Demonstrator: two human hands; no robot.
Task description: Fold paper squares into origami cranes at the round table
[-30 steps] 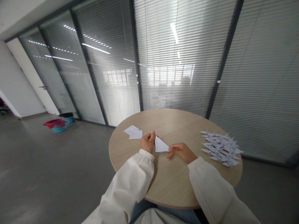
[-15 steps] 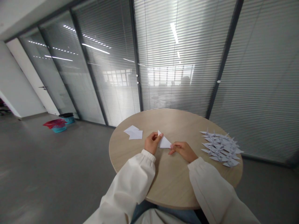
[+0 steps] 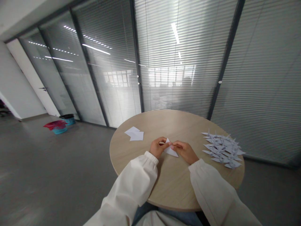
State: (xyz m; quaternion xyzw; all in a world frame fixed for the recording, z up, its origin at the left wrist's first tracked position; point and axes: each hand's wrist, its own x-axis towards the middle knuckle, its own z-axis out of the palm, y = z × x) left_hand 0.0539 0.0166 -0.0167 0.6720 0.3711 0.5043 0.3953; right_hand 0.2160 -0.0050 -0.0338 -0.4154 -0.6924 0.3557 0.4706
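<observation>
A folded white paper triangle [image 3: 171, 151] sits between my two hands, just above the round wooden table [image 3: 174, 125]. My left hand [image 3: 158, 147] pinches its left corner, and my right hand [image 3: 184, 152] holds its right side with the fingertips. Part of the paper is hidden behind my fingers. Both white cuffs rest near the table's near edge. A few loose white paper sheets [image 3: 134, 134] lie to the left of my left hand, out of reach of my fingers.
A pile of folded paper cranes [image 3: 222, 149] covers the right side of the table. Glass partitions with blinds [image 3: 178, 84] stand behind it. A red-and-blue basket [image 3: 57, 127] and a dark-lidded bin [image 3: 68, 119] stand on the grey floor at left.
My hands have moved closer together and now meet at the paper. The triangle has shifted right and toward me, and more of it is covered by my fingers.
</observation>
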